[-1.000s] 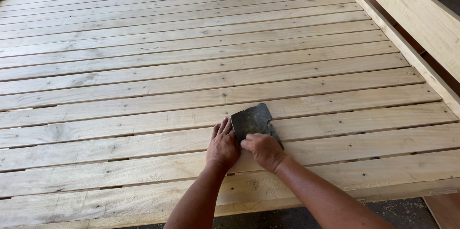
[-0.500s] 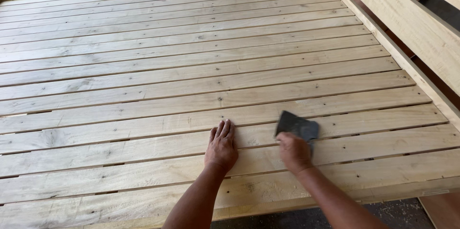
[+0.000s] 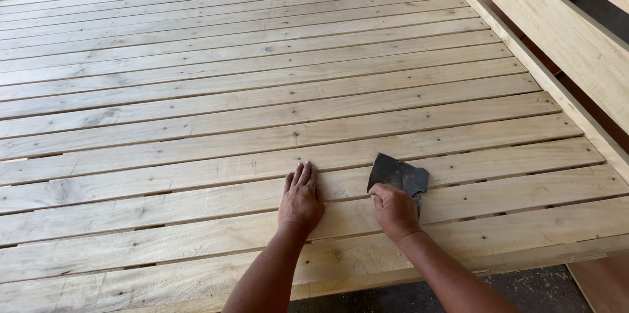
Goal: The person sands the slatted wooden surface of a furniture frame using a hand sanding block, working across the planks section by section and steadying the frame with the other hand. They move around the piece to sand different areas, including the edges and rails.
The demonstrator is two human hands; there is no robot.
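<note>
Now the dark sheet of sandpaper (image 3: pixel 398 176) lies on a pale plank of the slatted wooden platform (image 3: pixel 196 97), near its front right edge; the right hand (image 3: pixel 393 210) pinches its near edge with curled fingers. Just beside it, the left hand (image 3: pixel 301 200) rests flat on the slats, fingers straight and close together

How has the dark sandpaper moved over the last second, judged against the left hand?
Yes. The sandpaper, under the right hand, slid right along the slats, away from the resting left hand.
</note>
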